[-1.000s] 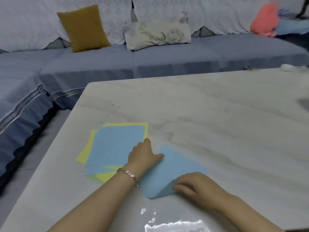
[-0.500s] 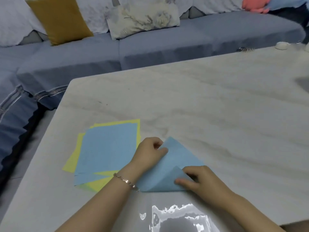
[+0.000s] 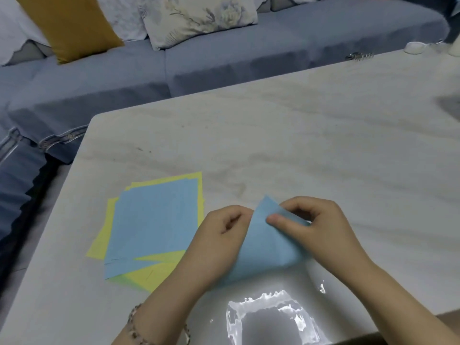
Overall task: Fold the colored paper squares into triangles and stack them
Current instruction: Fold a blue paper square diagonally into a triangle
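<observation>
A light blue paper square [image 3: 266, 247] lies doubled over on the marble table [image 3: 298, 135] near its front edge. My right hand [image 3: 313, 225] pinches the upper corners of the blue paper together, thumb on top. My left hand [image 3: 221, 232] rests with curled fingers against the paper's left edge, at its top corner. To the left lies a loose pile of flat blue and yellow squares [image 3: 154, 220], blue on top.
A grey sofa [image 3: 224, 51] runs along the far side and left of the table, with a mustard cushion [image 3: 69, 23] and a floral cushion [image 3: 199, 16]. Keys [image 3: 358, 56] and a small white object [image 3: 414, 47] lie at the table's far right edge. Glare [image 3: 271, 317] marks the front.
My right hand carried the near corner of the blue paper up and over to the far corner. My left hand stayed at the paper's left edge. The view tilted down.
</observation>
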Motion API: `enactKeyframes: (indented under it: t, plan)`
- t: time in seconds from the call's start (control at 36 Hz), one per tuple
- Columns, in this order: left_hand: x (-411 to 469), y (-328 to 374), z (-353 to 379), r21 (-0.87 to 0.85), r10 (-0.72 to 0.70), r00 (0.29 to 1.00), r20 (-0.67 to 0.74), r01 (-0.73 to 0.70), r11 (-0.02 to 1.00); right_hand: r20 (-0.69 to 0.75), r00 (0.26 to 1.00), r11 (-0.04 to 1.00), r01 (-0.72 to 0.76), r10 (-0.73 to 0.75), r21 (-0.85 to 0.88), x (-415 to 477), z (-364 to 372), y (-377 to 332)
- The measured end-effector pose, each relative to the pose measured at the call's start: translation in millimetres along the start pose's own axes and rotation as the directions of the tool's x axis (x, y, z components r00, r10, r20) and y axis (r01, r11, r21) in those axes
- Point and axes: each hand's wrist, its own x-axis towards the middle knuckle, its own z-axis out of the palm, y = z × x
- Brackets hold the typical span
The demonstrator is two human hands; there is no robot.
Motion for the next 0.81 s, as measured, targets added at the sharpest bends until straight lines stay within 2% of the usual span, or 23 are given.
enactKeyframes:
  t: [0.11, 0.33, 0.42, 0.81]
  plan:
    - [-1.7, 6.5, 5.9, 0.022, 0.106, 0.990, -0.091, -0.105, 0.994, -0.050, 0.999, 0.999, 0.006, -0.004, 0.047, -2.7, 1.6, -4.5]
    - [-5.5, 8.8, 8.7, 0.108, 0.231, 0.939, -0.253, -0.210, 0.972, -0.105, 0.994, 0.976, 0.002, 0.022, 0.220, -10.4, 1.7, -16.6]
    - [-9.4, 10.5, 10.2, 0.103, 0.259, 0.918, -0.299, -0.239, 0.966, -0.150, 0.989, 0.975, 0.018, 0.016, 0.219, -11.0, 1.7, -20.6]
    - [-8.3, 6.3, 13.9, 0.064, 0.269, 0.917, -0.295, -0.262, 0.963, -0.156, 0.988, 0.986, 0.008, 0.018, 0.165, -11.5, -0.5, -20.8]
